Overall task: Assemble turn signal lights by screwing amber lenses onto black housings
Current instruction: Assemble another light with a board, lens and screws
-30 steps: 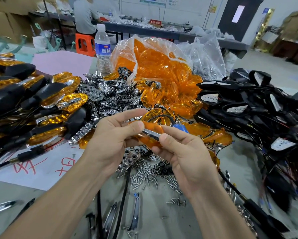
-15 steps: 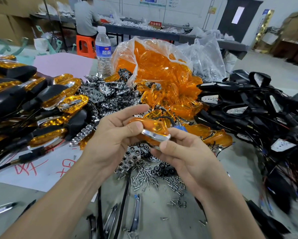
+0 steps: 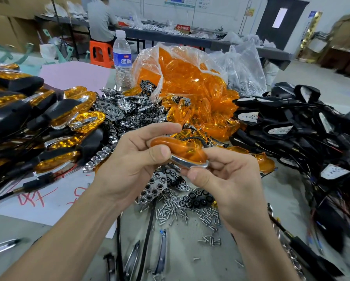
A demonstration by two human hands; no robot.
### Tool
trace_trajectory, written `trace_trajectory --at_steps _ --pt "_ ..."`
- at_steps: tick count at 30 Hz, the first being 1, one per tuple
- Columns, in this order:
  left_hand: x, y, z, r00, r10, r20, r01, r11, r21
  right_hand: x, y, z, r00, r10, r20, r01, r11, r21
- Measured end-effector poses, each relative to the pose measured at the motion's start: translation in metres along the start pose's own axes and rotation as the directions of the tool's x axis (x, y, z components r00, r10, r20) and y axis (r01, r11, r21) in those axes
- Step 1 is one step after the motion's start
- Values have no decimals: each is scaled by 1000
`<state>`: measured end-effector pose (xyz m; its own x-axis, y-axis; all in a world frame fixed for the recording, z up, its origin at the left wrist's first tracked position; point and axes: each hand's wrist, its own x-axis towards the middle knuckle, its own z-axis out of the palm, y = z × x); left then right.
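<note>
Both hands hold one amber lens (image 3: 183, 151) with a chrome trim strip along its lower edge, above the table's middle. My left hand (image 3: 133, 161) pinches its left end between thumb and fingers. My right hand (image 3: 224, 179) grips its right end, thumb under the chrome strip. Loose amber lenses spill from a clear bag (image 3: 188, 82) behind. Black housings with wires (image 3: 303, 126) are heaped at the right. Assembled lights (image 3: 48, 122) are stacked at the left. Small screws (image 3: 182, 213) lie scattered under my hands.
Chrome reflector inserts (image 3: 125, 110) are piled at centre left. A water bottle (image 3: 121, 57) stands behind them. White paper with red writing (image 3: 40, 197) lies at the left. Chrome strips (image 3: 162, 252) and black cables lie near the front edge. A person sits at a far table.
The lens has been turned in my hands so more of its amber top and chrome edge show. My right hand shifted to the lens's right end. The view moved slightly.
</note>
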<state>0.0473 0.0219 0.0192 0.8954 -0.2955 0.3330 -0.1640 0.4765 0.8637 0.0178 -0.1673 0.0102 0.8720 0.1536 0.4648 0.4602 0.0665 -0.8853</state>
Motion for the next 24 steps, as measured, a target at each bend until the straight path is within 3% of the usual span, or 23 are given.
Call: trace_trajectory --at_steps 3,6,9,14,16,18,19,20,21,22,24 --pt "-1 0 -3 1000 -3 25 2 1000 10 0 -1 2 1000 -27 -9 26 997 -66" --pt "0 -3 -3 999 20 25 -21 998 51 2 0 -1 999 38 7 -37 998 -53" --pt "2 -10 -1 998 14 -57 -10 997 71 3 3 -7 979 192 67 -198 975 101" --pt "2 -7 1 990 36 -136 -10 982 186 3 4 -11 923 341 177 -384 821 422" --pt "3 -1 -3 955 76 -286 18 950 312 3 1 -13 928 352 118 -371 891 261" --pt "5 5 -14 857 111 -504 127 901 414 3 -5 -12 936 348 45 -342 934 -106" --pt "6 8 -19 785 143 -603 196 866 461 2 -6 -11 934 358 18 -332 882 -335" --pt "7 10 -25 714 203 -670 272 801 533 1 -7 -10 926 378 13 -307 772 -556" --pt "7 11 -31 668 291 -685 364 675 642 0 -9 -8 911 409 49 -257 656 -710" --pt "7 13 -34 660 372 -653 460 487 743 -1 -10 -7 882 459 108 -207 582 -786" --pt "4 16 -41 687 475 -550 566 125 815 -2 -13 -6 800 563 205 -194 567 -800"
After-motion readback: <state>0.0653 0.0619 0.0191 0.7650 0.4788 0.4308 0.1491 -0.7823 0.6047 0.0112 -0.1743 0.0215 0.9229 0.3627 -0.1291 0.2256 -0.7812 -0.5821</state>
